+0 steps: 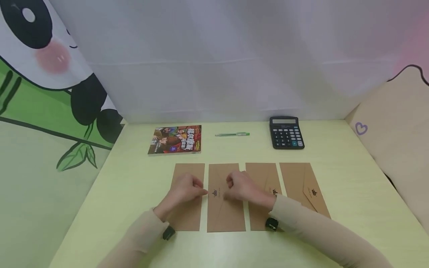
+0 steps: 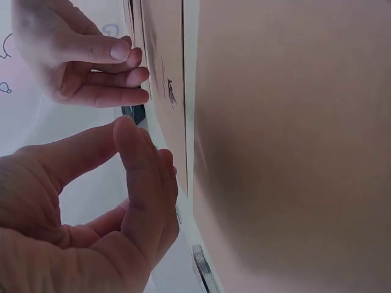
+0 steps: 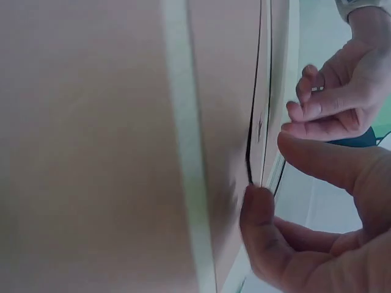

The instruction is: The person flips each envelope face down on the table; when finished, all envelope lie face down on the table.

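Observation:
Several brown kraft-paper envelopes lie side by side, upright in the head view. My left hand is over the leftmost envelope. Its thumb and index fingertips meet with nothing seen between them, beside the left edge of the second envelope. Over that second envelope, near its crown print, is my right hand. In the right wrist view its index fingertip is right at the dark edge of a flap, the thumb apart from it. My right forearm partly covers the third envelope.
The rightmost envelope shows a crown on its flap. Behind the row are a comic-style book, a green pen and a black calculator. White cloth hangs at the back of the pale yellow table.

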Demonstrator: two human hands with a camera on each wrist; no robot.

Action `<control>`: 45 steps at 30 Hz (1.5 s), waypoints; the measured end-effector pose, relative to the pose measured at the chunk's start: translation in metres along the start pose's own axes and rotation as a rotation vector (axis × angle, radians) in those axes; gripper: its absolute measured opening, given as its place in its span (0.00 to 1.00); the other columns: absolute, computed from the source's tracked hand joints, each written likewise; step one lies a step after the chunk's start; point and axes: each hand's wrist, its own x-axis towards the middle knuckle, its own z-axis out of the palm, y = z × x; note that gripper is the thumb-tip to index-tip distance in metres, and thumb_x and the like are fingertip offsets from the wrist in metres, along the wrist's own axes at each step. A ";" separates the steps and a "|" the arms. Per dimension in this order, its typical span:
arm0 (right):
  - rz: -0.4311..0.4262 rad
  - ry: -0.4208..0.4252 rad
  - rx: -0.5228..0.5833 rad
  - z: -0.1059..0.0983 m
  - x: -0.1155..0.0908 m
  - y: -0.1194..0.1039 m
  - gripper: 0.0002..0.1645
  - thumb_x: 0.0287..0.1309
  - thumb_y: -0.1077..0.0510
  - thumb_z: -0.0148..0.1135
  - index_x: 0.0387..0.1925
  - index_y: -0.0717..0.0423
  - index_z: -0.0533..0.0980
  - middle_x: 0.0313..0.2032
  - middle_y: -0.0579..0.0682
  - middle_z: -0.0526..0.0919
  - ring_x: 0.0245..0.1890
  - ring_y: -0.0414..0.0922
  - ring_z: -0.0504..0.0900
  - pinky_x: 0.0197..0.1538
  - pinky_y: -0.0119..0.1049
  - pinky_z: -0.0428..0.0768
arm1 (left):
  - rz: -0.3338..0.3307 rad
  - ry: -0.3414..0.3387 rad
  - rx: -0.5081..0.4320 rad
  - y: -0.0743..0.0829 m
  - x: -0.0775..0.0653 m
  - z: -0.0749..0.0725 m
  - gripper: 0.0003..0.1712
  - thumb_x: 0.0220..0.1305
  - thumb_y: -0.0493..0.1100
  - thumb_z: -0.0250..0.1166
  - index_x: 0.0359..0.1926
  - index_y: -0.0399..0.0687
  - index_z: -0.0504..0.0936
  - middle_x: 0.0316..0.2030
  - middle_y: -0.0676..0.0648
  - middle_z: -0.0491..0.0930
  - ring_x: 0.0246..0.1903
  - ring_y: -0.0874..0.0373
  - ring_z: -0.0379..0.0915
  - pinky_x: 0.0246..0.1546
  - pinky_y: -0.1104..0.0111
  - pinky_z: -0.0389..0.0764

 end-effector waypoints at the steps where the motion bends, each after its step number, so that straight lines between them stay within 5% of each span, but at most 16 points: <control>1: 0.004 0.008 -0.011 -0.002 -0.001 0.002 0.16 0.43 0.62 0.74 0.30 0.63 0.75 0.17 0.46 0.67 0.17 0.40 0.64 0.21 0.33 0.62 | -0.001 -0.005 -0.002 0.001 0.000 0.001 0.07 0.54 0.41 0.72 0.27 0.42 0.84 0.18 0.48 0.78 0.19 0.57 0.73 0.21 0.68 0.73; 5: 0.022 0.033 -0.047 -0.006 -0.004 0.008 0.19 0.40 0.63 0.73 0.19 0.57 0.67 0.15 0.45 0.61 0.14 0.39 0.60 0.17 0.33 0.57 | -0.023 -0.037 -0.018 0.002 0.002 0.002 0.08 0.54 0.39 0.72 0.32 0.38 0.83 0.19 0.46 0.79 0.19 0.55 0.78 0.24 0.67 0.76; 19: 0.116 0.100 -0.074 -0.014 -0.010 0.015 0.25 0.35 0.61 0.77 0.36 0.66 0.74 0.19 0.51 0.69 0.16 0.42 0.67 0.18 0.33 0.64 | -0.083 -0.073 0.018 0.009 0.008 0.005 0.09 0.55 0.41 0.72 0.26 0.41 0.82 0.18 0.45 0.80 0.19 0.55 0.77 0.22 0.68 0.73; 27: 0.123 0.102 -0.103 -0.016 -0.007 0.015 0.22 0.31 0.65 0.76 0.28 0.64 0.71 0.17 0.49 0.65 0.14 0.41 0.64 0.16 0.32 0.62 | -0.118 -0.059 0.026 0.015 0.013 0.009 0.11 0.54 0.43 0.73 0.26 0.41 0.81 0.19 0.45 0.80 0.20 0.54 0.77 0.23 0.68 0.71; 31: 0.153 0.094 -0.126 -0.021 -0.004 0.012 0.24 0.30 0.64 0.78 0.29 0.65 0.72 0.22 0.53 0.72 0.20 0.46 0.70 0.21 0.36 0.70 | -0.107 -0.066 0.026 0.015 0.014 0.010 0.09 0.54 0.41 0.72 0.26 0.40 0.81 0.19 0.44 0.80 0.20 0.54 0.78 0.22 0.68 0.72; 40: 0.198 0.035 -0.136 -0.028 0.002 0.010 0.40 0.38 0.57 0.79 0.53 0.71 0.73 0.43 0.58 0.80 0.38 0.48 0.77 0.43 0.41 0.77 | -0.091 -0.076 0.008 0.016 0.017 0.012 0.13 0.53 0.38 0.72 0.37 0.33 0.82 0.21 0.46 0.80 0.21 0.55 0.79 0.28 0.66 0.78; 45: 0.179 0.030 -0.063 -0.028 0.002 0.013 0.21 0.42 0.58 0.77 0.33 0.66 0.76 0.24 0.49 0.74 0.24 0.43 0.71 0.28 0.34 0.70 | -0.080 -0.098 0.021 0.014 0.019 0.012 0.13 0.53 0.39 0.72 0.37 0.33 0.82 0.20 0.46 0.80 0.21 0.55 0.79 0.29 0.66 0.78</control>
